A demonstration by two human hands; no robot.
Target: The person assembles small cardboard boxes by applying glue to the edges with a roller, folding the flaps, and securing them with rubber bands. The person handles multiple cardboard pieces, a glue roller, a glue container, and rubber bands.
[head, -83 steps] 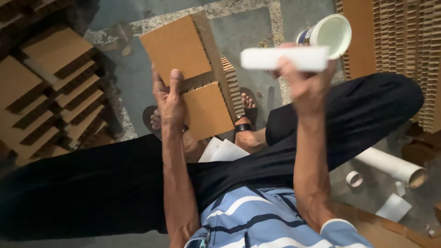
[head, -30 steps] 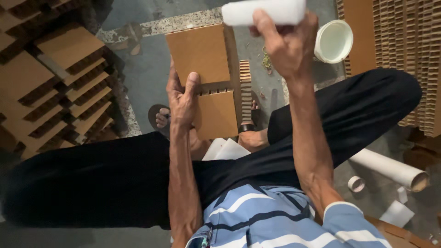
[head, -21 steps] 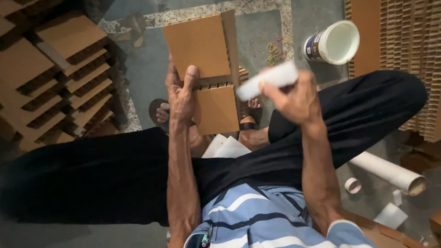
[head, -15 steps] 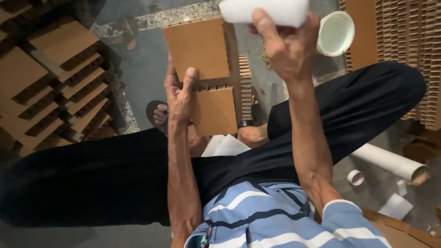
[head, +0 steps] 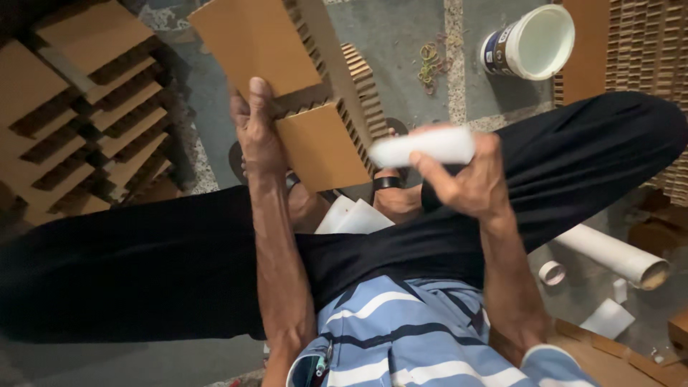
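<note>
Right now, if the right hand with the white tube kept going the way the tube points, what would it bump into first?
Probably the cardboard piece that the left hand holds: the white tube in the right hand points at its near edge. Depth is unclear, so it might pass in front.

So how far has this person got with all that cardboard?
Many folded cardboard pieces already sit stacked at one side. In hand: the left hand steadies a notched cardboard assembly while the right hand grips a white tube, blurred, beside it. Tall stacks of cardboard strips stand at the other side, so plenty probably remains.
</note>
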